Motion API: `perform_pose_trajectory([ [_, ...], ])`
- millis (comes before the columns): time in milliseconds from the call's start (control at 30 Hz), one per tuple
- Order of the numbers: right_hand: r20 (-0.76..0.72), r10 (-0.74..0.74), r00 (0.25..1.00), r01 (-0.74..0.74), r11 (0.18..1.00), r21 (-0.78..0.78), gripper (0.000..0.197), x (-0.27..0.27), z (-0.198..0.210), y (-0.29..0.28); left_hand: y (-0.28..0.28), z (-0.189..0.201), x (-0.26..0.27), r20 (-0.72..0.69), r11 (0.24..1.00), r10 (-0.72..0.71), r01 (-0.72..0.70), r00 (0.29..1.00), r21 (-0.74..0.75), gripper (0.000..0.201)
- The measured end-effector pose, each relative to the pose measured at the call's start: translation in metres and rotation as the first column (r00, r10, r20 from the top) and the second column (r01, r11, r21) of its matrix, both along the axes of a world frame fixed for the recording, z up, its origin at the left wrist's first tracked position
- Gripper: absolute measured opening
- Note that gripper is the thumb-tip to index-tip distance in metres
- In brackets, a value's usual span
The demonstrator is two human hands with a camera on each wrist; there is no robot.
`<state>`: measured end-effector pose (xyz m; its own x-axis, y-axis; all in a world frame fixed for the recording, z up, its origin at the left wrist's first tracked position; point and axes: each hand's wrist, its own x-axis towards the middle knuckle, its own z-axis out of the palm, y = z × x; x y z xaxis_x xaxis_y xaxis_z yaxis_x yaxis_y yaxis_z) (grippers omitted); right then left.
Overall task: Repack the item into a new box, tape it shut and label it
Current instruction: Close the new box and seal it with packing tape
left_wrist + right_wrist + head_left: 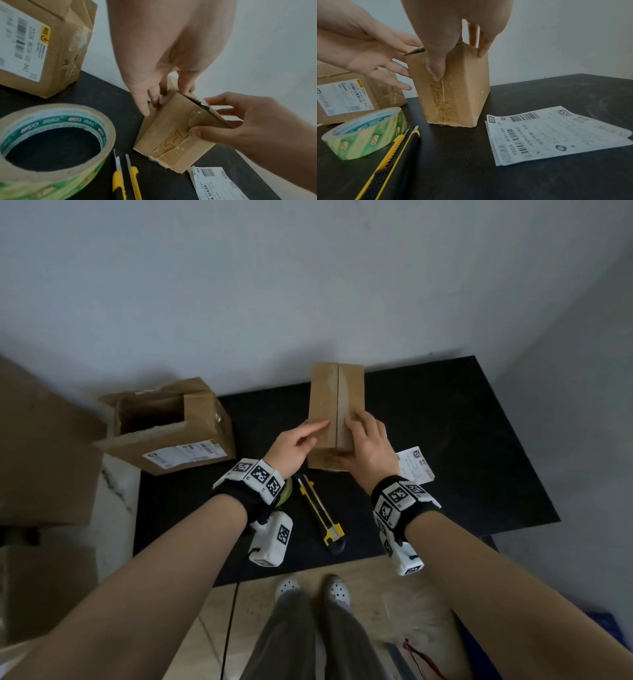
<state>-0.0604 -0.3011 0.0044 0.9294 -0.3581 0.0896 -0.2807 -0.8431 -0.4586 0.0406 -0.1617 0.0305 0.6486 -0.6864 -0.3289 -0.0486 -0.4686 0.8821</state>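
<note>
A small closed cardboard box (pixel 334 392) stands on the black table (pixel 452 460), with a tape seam along its top and front (pixel 464 88). My left hand (pixel 298 440) reaches in from the left, its straight fingers (pixel 399 73) touching the box's top and left side. My right hand (pixel 368 440) grips the near top corner: fingers lie over the top and the thumb (pixel 438 70) presses on the front seam. A roll of green tape (pixel 368 135), a yellow utility knife (pixel 322 511) and a stack of white shipping labels (pixel 556 135) lie in front of the box.
An opened, torn carton (pixel 191 433) with an old label sits at the table's left end. Bigger cartons (pixel 41 457) are stacked on the floor to the left. The wall runs close behind the table. Bare black tabletop lies right of the box.
</note>
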Motion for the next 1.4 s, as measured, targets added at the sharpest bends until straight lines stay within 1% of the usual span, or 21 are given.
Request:
perform_pose_trajectory([
  [67,-0.048,0.011,0.999,-0.012,1.000,-0.015,0.070,0.000,0.006,0.001,0.000,0.002,0.000,0.079,1.000,-0.017,0.016,0.997,0.022,0.044],
  [167,-0.161,0.032,0.986,-0.042,0.997,-0.059,0.072,-0.001,0.019,-0.001,0.002,0.007,-0.002,0.196,0.994,0.008,-0.029,0.981,0.105,0.052],
  [233,-0.217,0.042,0.975,-0.064,0.993,-0.096,0.070,-0.006,0.026,-0.001,0.008,0.013,-0.005,0.303,0.976,-0.011,-0.056,0.953,0.212,0.053],
  [333,-0.209,0.052,0.976,-0.096,0.973,-0.208,0.053,-0.018,0.034,0.003,0.022,0.025,-0.012,0.492,0.886,-0.150,-0.105,0.857,0.453,0.051],
  [400,-0.212,0.053,0.976,-0.110,0.957,-0.268,0.044,-0.025,0.040,0.011,0.033,0.029,-0.019,0.545,0.829,-0.289,-0.079,0.787,0.554,0.047],
  [500,-0.234,0.075,0.969,-0.145,0.943,-0.299,0.035,-0.033,0.043,0.029,0.050,0.029,-0.024,0.536,0.754,-0.460,-0.007,0.708,0.656,0.036],
  [567,-0.237,0.074,0.969,-0.137,0.955,-0.262,0.031,-0.035,0.040,0.042,0.061,0.027,-0.025,0.499,0.701,-0.538,0.031,0.679,0.713,0.033],
  [633,-0.251,0.042,0.967,-0.097,0.972,-0.212,0.027,-0.036,0.035,0.058,0.073,0.021,-0.025,0.464,0.668,-0.573,0.058,0.676,0.742,0.032],
  [700,-0.303,0.026,0.953,-0.085,0.979,-0.184,0.026,-0.036,0.027,0.071,0.084,0.012,-0.024,0.424,0.648,-0.592,0.092,0.685,0.756,0.031],
  [733,-0.333,0.027,0.943,-0.089,0.981,-0.174,0.026,-0.036,0.022,0.076,0.089,0.007,-0.024,0.397,0.644,-0.602,0.127,0.693,0.754,0.032],
  [800,-0.380,0.037,0.924,-0.101,0.983,-0.151,0.025,-0.036,0.012,0.085,0.097,-0.006,-0.023,0.347,0.644,-0.633,0.223,0.692,0.731,0.044],
  [833,-0.395,0.040,0.918,-0.102,0.985,-0.136,0.025,-0.037,0.006,0.089,0.099,-0.011,-0.023,0.342,0.645,-0.653,0.259,0.676,0.719,0.050],
  [900,-0.424,0.037,0.905,-0.089,0.991,-0.102,0.026,-0.038,-0.003,0.097,0.104,-0.022,-0.022,0.361,0.650,-0.670,0.277,0.649,0.708,0.054],
  [1033,-0.488,0.030,0.872,-0.054,0.998,-0.034,0.031,-0.041,-0.013,0.110,0.110,-0.041,-0.021,0.398,0.652,-0.680,0.259,0.616,0.713,0.046],
  [1133,-0.522,0.018,0.853,-0.017,1.000,0.007,0.035,-0.041,-0.017,0.118,0.115,-0.048,-0.016,0.428,0.633,-0.729,0.289,0.534,0.718,0.040],
  [1167,-0.520,0.002,0.854,0.005,1.000,0.013,0.035,-0.041,-0.018,0.120,0.116,-0.049,-0.015,0.429,0.630,-0.739,0.308,0.520,0.713,0.038],
  [1200,-0.510,-0.012,0.860,0.028,0.999,0.023,0.036,-0.042,-0.019,0.122,0.118,-0.050,-0.013,0.433,0.647,-0.729,0.326,0.531,0.690,0.036],
  [1233,-0.497,-0.023,0.867,0.051,0.998,0.043,0.036,-0.042,-0.020,0.125,0.121,-0.052,-0.011,0.438,0.679,-0.701,0.338,0.562,0.652,0.035],
  [1267,-0.479,-0.034,0.877,0.079,0.994,0.074,0.037,-0.042,-0.020,0.128,0.124,-0.052,-0.010,0.443,0.727,-0.651,0.338,0.616,0.597,0.032],
  [1333,-0.425,-0.062,0.903,0.142,0.977,0.160,0.040,-0.041,-0.018,0.133,0.130,-0.047,-0.011,0.429,0.836,-0.504,0.299,0.750,0.460,0.029],
  [1400,-0.352,-0.087,0.932,0.176,0.957,0.230,0.045,-0.038,-0.014,0.138,0.134,-0.040,-0.014,0.405,0.905,-0.381,0.246,0.831,0.347,0.029],
])
